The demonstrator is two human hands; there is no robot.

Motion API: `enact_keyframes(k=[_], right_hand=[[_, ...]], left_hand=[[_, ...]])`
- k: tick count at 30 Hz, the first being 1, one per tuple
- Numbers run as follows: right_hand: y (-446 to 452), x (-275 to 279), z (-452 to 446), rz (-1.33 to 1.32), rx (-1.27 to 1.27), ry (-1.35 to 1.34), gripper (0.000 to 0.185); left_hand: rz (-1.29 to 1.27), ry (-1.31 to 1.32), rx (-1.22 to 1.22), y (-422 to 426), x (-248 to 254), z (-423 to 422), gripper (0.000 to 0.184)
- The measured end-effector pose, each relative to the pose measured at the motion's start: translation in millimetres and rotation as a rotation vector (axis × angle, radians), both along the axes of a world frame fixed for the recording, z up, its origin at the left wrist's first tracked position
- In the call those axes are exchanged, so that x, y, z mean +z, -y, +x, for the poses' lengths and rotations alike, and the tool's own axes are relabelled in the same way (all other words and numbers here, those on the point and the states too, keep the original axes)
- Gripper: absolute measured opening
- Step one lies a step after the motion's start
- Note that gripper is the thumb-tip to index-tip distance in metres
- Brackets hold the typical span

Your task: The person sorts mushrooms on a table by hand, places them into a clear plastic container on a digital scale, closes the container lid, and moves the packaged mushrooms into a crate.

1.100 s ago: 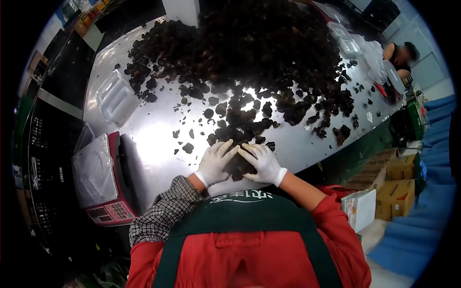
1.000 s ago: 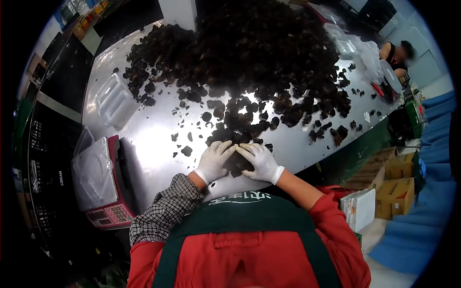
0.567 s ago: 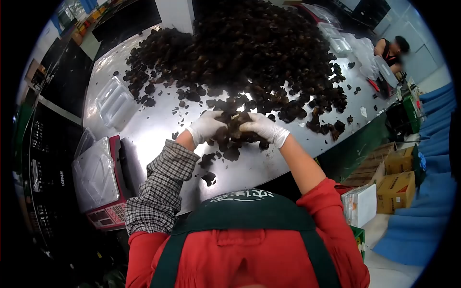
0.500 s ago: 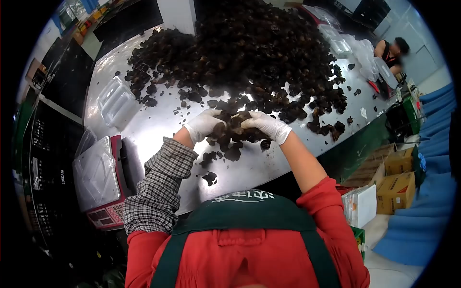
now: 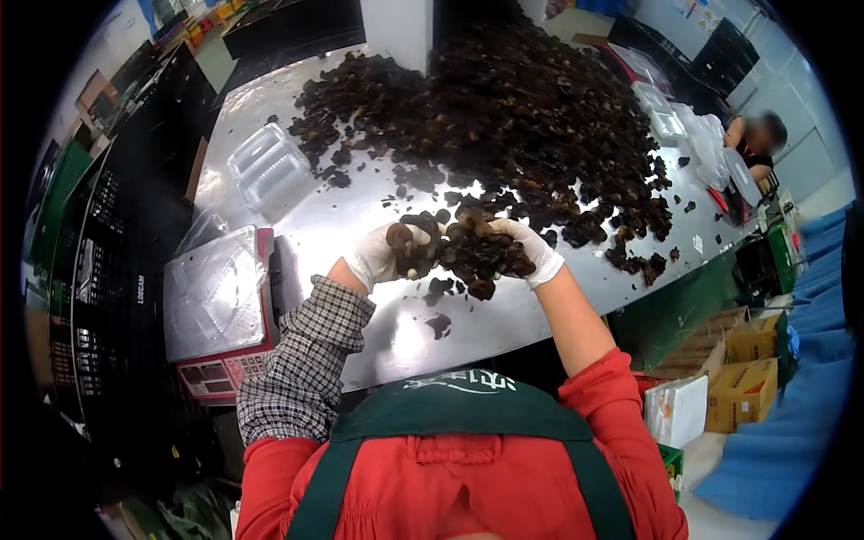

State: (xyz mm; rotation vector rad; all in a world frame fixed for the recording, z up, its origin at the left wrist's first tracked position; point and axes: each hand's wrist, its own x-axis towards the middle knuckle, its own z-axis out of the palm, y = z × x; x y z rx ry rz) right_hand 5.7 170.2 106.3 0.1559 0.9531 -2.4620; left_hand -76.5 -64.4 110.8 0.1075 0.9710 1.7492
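Note:
My white-gloved left hand (image 5: 372,258) is closed around a few dark brown wood ear mushrooms (image 5: 416,241). Facing it, my right hand (image 5: 538,252), gloved in white too, cups a larger clump of wood ear mushrooms (image 5: 481,252), its fingers mostly hidden behind them. The two bunches meet between my hands, above the metal table (image 5: 378,355). Beyond my hands spreads a big heap of wood ear mushrooms (image 5: 531,108), with loose pieces (image 5: 438,325) below the bunches.
At left sits a red weighing scale (image 5: 216,297) with clear plastic on its plate. A clear plastic tray (image 5: 270,168) lies behind it. A white pillar (image 5: 396,31) rises through the heap. Another person (image 5: 754,144) is at the far right; cardboard boxes (image 5: 742,396) stand below.
My hands have lifted the mushrooms up off the table and turned them so a fuller clump shows in the right hand. The whole view has shifted, moving the table's contents rightward.

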Motion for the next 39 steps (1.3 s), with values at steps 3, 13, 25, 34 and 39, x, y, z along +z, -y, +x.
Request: enact_keyframes(k=[3,13,25,34,39], right_hand=[[21.3,1.1,-3.3,-0.079,0.006,-0.001,0.039],[83.3,-1.1,-7.2,-0.272,-0.054,0.044,0.038],[170.9,50.7,-54.7,-0.144,0.075,-0.157,0.043],[342.1,48.5,-120.2,0.174,0.324,-0.235,0.034],[382.2,28.5,-111.8,1.033,0.133,-0.803,0.048]], left_hand=[[0.061,0.008,0.04,25.1,3.6,5.1,0.044],[0.187,0.091,0.168,84.2,-2.1,15.8,0.04],[0.228,0.055,0.507,155.7,35.4,24.2,0.038],[-0.09,-0.246,0.892,310.5,48.8,17.6,0.037],[-0.679,-0.947,0.979,331.6,-13.1,6.5,0.032]])
